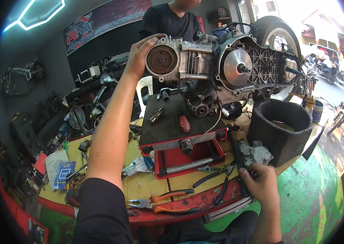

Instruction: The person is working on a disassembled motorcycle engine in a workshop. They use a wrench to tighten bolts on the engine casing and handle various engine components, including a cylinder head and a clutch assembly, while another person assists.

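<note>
A scooter engine [198, 61] with a round toothed sprocket at its left end is raised above a black-topped lift stand [161, 130] with red edges. My left hand [139, 55] grips the sprocket end, thumb on the near side and fingers over the top. At the table's front right, my right hand [260, 181] is closed with fingers curled. Its thumb touches a long black bar [236, 152], and a small dark ring shows by the fingers. What the fingers hold is unclear. On the stand lie a red-handled tool [184, 124] and a metal fitting [156, 115].
Orange-handled pliers [168, 196] and black-handled pliers [216, 179] lie near the table's front edge. A thick black hollow block [275, 136] and a crumpled rag [255, 153] are at right. A wheel [281, 36] stands behind the engine. Another person [168, 22] is beyond it.
</note>
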Demonstrator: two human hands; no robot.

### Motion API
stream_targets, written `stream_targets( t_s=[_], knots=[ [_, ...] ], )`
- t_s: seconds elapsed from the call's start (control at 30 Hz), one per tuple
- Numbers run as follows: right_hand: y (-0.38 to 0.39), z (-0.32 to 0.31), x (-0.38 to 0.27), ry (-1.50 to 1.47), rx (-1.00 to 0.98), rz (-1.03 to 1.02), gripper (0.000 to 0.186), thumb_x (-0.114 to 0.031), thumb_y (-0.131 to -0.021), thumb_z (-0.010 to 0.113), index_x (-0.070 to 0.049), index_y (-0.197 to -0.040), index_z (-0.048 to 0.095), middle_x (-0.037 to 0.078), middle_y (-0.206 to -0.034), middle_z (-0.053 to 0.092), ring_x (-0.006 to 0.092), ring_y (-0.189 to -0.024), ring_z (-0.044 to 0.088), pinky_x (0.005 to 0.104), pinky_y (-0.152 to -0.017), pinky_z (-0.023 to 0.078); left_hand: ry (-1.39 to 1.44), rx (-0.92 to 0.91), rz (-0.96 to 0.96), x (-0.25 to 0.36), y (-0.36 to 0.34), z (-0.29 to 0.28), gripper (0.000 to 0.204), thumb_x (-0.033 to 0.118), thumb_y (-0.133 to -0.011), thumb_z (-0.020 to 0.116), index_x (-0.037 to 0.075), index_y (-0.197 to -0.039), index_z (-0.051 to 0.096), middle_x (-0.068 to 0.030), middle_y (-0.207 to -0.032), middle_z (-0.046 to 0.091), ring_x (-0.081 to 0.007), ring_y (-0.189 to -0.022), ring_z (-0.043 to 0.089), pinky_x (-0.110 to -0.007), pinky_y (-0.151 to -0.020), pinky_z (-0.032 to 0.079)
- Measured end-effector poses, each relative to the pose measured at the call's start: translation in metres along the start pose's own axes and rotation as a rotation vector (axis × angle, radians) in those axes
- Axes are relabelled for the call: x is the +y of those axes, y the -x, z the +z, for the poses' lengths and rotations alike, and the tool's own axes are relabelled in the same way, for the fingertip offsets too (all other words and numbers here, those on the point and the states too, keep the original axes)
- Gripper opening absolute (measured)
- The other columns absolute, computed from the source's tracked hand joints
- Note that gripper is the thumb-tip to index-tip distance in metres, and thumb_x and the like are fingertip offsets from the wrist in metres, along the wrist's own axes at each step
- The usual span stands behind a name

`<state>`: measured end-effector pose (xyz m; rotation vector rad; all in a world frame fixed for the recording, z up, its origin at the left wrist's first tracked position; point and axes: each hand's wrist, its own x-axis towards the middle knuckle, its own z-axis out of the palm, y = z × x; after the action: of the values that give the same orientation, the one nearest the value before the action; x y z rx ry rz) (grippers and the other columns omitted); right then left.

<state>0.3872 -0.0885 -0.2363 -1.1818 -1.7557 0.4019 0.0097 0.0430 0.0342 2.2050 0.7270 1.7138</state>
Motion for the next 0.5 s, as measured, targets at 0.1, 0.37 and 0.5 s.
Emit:
stream_targets(
  t_s=[0.1, 0.37, 0.5],
  knots=[
    [0.0000, 0.0005, 0.0007, 0.004, 0.007, -0.012, 0.027, -0.027, -0.086, 0.080, -0.001, -0.081, 0.075, 0.014, -0.061, 0.063, 0.0285, -0.053, 0.061, 0.0384, -0.054, 0.046, -0.009, 0.003, 0.006, 0.0003, -0.0003, 0.0007, 0.041, 0.027, -0.103, 0.056, -0.005, -0.125, 0.069, -0.0108, -0.108, 0.074, -0.0149, -0.097, 0.072, -0.028, -0.087, 0.057],
    [0.0005, 0.0026, 0.0027, 0.008, 0.027, -0.019, 0.028, -0.029, -0.086, 0.080, -0.002, -0.080, 0.075, 0.014, -0.060, 0.062, 0.0281, -0.052, 0.059, 0.0388, -0.053, 0.045, -0.002, 0.012, 0.001, -0.0017, -0.0016, 0.0003, 0.041, 0.027, -0.102, 0.056, -0.005, -0.125, 0.069, -0.0112, -0.109, 0.074, -0.0152, -0.097, 0.072, -0.028, -0.088, 0.057],
    [0.0003, 0.0029, 0.0029, 0.008, 0.026, -0.004, 0.028, -0.029, -0.086, 0.080, -0.002, -0.080, 0.074, 0.014, -0.059, 0.061, 0.0277, -0.051, 0.059, 0.0387, -0.052, 0.044, 0.005, 0.016, 0.004, -0.0020, -0.0016, 0.0003, 0.041, 0.027, -0.102, 0.056, -0.005, -0.125, 0.069, -0.0113, -0.109, 0.074, -0.0153, -0.098, 0.072, -0.028, -0.087, 0.057]
  ],
)
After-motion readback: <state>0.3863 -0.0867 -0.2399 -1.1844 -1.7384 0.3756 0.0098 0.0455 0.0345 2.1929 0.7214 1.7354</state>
